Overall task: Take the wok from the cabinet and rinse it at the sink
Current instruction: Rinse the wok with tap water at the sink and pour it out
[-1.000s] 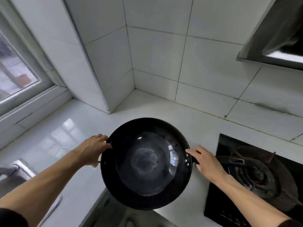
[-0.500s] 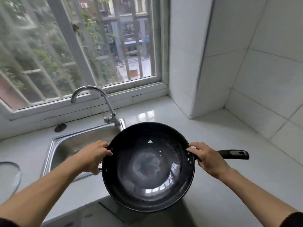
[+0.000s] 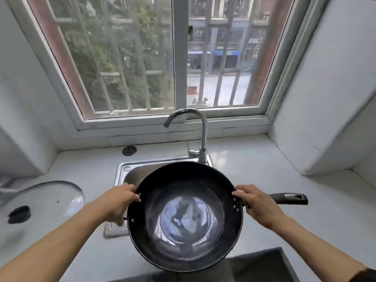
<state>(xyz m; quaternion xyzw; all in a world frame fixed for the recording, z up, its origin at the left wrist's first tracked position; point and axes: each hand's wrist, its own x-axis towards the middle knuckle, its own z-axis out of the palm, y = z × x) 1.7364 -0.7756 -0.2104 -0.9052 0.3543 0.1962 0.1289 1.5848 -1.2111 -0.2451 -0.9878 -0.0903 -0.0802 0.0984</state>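
A black round wok (image 3: 184, 216) with a long black handle pointing right is held level in the air, partly over the steel sink (image 3: 130, 171). My left hand (image 3: 118, 202) grips the small side handle on the wok's left rim. My right hand (image 3: 258, 204) grips the base of the long handle at the right rim. The wok is empty, with a shiny worn centre. A chrome gooseneck faucet (image 3: 200, 135) stands behind the sink, its spout curving to the left; no water runs from it.
A glass lid with a black knob (image 3: 40, 202) lies on the white counter at the left. A small round plug (image 3: 129, 150) lies behind the sink. A barred window spans the back wall. A tiled pillar (image 3: 325, 123) stands at the right.
The view has swung left from the stove corner to face the sink and window. The wok, still held by both hands, now hovers over the sink's front right part.
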